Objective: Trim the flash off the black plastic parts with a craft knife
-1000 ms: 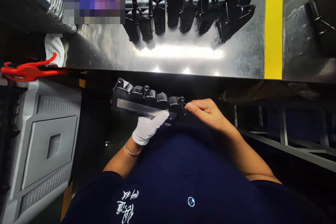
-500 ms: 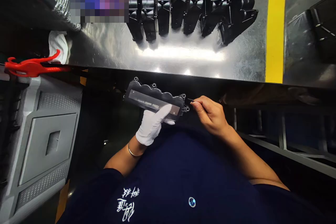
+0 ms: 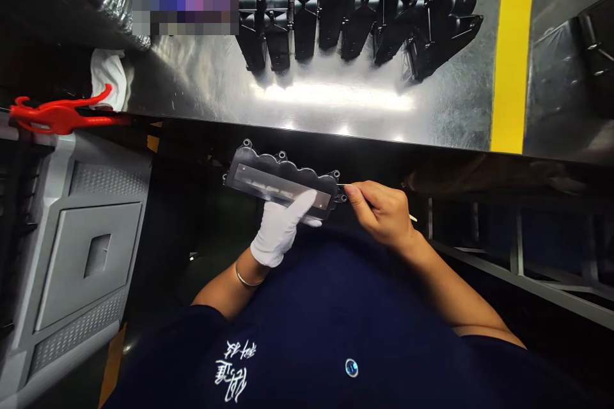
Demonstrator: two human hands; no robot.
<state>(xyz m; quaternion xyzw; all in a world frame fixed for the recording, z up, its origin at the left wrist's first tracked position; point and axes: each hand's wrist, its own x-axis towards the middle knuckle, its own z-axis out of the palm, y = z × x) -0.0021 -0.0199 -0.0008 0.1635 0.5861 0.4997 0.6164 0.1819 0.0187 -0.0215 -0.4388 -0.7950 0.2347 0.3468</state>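
In my white-gloved left hand [image 3: 278,233] is a long black plastic part [image 3: 268,169], gripped at its lower edge with the thumb across its face. The part has a scalloped upper edge, small ring-shaped lugs and a flat greyish strip along its face. It tilts down to the right, in front of the table's edge. My bare right hand [image 3: 384,208] is closed on a thin tool [image 3: 341,185]. The tool's narrow metal tip reaches the part's right end, and a pale yellow end shows behind the hand. The hand hides the tool's middle.
Several rows of similar black parts [image 3: 330,6] stand on the metal table [image 3: 211,89]. A yellow stripe [image 3: 513,57] crosses it at right. At left are a white cloth [image 3: 108,77], a red plastic tool [image 3: 57,116] and a grey crate [image 3: 91,262]. A metal frame [image 3: 520,236] stands at right.
The black part has turned so that its flat face shows more, and it has shifted right. My right hand moved away from its end, then came back with the thin tip against it.
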